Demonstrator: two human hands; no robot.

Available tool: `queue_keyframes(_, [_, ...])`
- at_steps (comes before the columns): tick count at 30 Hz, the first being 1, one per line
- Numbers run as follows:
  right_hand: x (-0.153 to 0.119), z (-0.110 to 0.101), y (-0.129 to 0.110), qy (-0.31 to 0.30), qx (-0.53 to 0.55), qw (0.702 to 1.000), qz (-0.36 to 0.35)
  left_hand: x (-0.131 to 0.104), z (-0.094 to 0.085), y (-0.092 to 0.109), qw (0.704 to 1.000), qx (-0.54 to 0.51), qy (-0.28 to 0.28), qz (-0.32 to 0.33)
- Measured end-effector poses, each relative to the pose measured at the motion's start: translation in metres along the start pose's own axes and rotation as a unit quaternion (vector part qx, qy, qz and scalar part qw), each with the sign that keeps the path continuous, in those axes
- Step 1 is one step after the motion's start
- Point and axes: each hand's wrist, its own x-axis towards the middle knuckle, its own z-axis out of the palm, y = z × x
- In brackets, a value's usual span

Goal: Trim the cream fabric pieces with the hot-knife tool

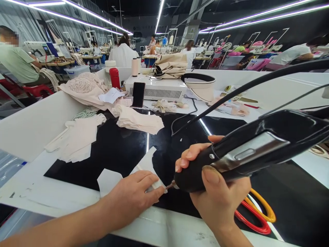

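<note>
My right hand (pixel 218 195) is wrapped round a black hand-held power tool (pixel 246 151) with a silver lever on its side and a cable behind. Its thin metal tip points left and meets the edge of a pale fabric piece (pixel 147 161) on the black tabletop. With thumb and fingertips close to that tip, my left hand (pixel 133 195) grips the fabric's near edge and presses it down. Part of the fabric is hidden under those fingers. Beside my left wrist lies another white piece (pixel 109 180), partly covered by the hand.
Stacks of cut fabric (pixel 140 120) and white pieces (pixel 79 137) lie farther back. A phone (pixel 138 94) leans on a white vented box (pixel 156 90). Red and orange loops (pixel 259 216) lie by my right wrist. A black cable (pixel 231 89) arches overhead. People sit at sewing machines beyond.
</note>
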Motion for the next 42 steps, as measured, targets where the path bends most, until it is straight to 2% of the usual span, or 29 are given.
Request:
queue_keyframes(4, [0.005, 0.004, 0.003, 0.023, 0.002, 1.000, -0.015, 0.001, 0.000, 0.001, 1.000, 0.006, 0.015, -0.009])
queue_keyframes(19, [0.006, 0.004, 0.009, 0.014, -0.033, 0.999, -0.004, 0.005, 0.000, 0.004, 0.999, 0.013, 0.047, -0.020])
queue_keyframes(25, [0.012, 0.010, 0.015, 0.023, -0.008, 1.000, -0.019, 0.004, 0.002, 0.003, 0.999, 0.020, 0.043, -0.020])
queue_keyframes(36, [0.013, 0.012, 0.020, 0.025, -0.023, 0.999, 0.000, 0.004, 0.006, 0.004, 0.999, 0.013, 0.038, -0.028])
queue_keyframes(42, [0.019, 0.016, 0.024, 0.028, 0.002, 0.999, -0.018, 0.001, 0.007, 0.002, 0.999, 0.012, 0.028, -0.038])
